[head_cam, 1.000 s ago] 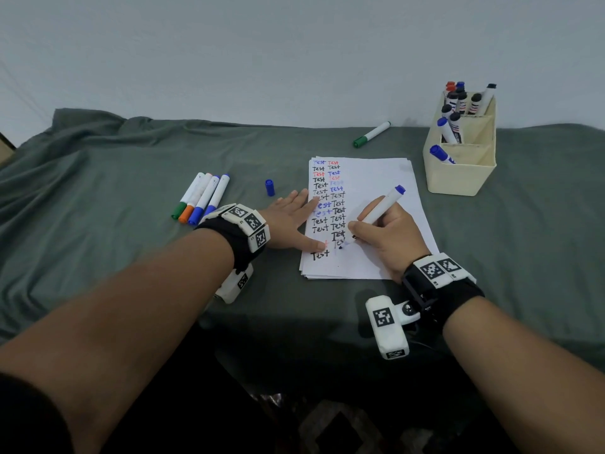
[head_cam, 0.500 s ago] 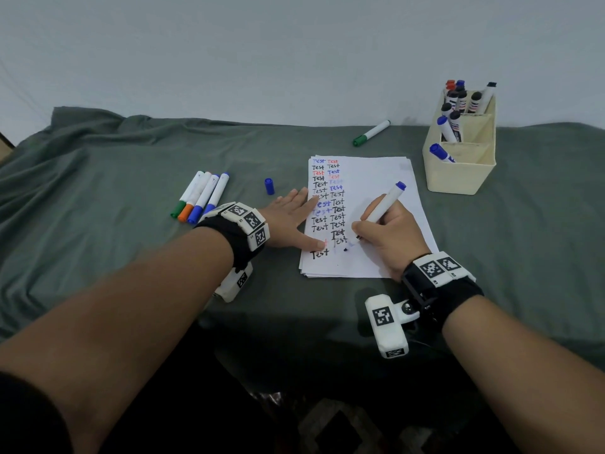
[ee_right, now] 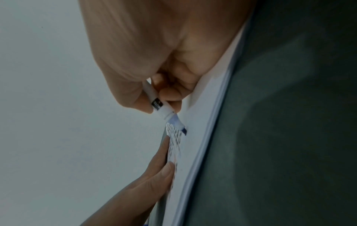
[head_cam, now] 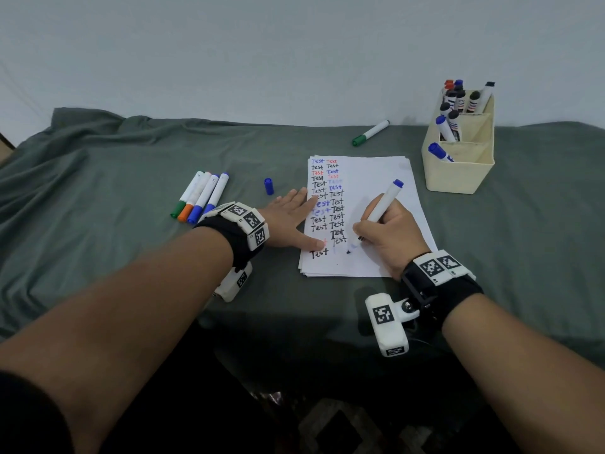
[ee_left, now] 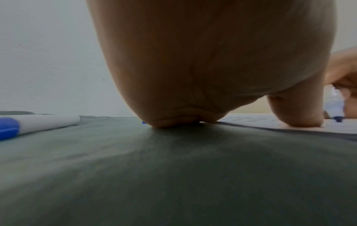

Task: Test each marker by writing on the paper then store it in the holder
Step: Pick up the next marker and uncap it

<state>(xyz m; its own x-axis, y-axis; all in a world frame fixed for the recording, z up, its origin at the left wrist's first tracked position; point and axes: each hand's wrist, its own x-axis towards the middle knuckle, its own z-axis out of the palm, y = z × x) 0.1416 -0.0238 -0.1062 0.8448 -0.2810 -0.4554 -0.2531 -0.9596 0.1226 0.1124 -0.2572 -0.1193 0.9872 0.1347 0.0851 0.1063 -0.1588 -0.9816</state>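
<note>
Plain pale wall (head_cam: 294, 54) backs the table (head_cam: 98, 198), which is draped in a soft grey-green cloth, rumpled along its far left edge.

My right hand (head_cam: 389, 234) pinches the marker (head_cam: 381, 208) between thumb and curled fingers. Its long axis slants from the blue butt end, up and away to my right, down to the tip, which points toward me and to my left and meets the paper (head_cam: 376, 178) just under the last "Test". From the right wrist, the marker (ee_right: 161, 105) is a smooth white barrel with a dark label and a blue chisel tip on the sheet.

My left hand (head_cam: 291, 221) lies flat, fingers straight, half on the cloth and half on the paper's left edge, thumb pressing near the bottom line of writing. From the left wrist, the palm's heel (ee_left: 173, 120) sinks into the cloth.

The paper is a thin white stack, with two columns of "Test" in black, blue and red.

A blue cap (head_cam: 268, 186) lies on the cloth just beyond my left fingers. Four capped markers (head_cam: 201, 198) lie side by side further left, caps toward me: green, orange, two blue. A green marker (head_cam: 371, 133) lies alone beyond the paper.

The holder (head_cam: 458, 172), a cream stepped box, stands at the far right, with markers upright in its compartments.
</note>
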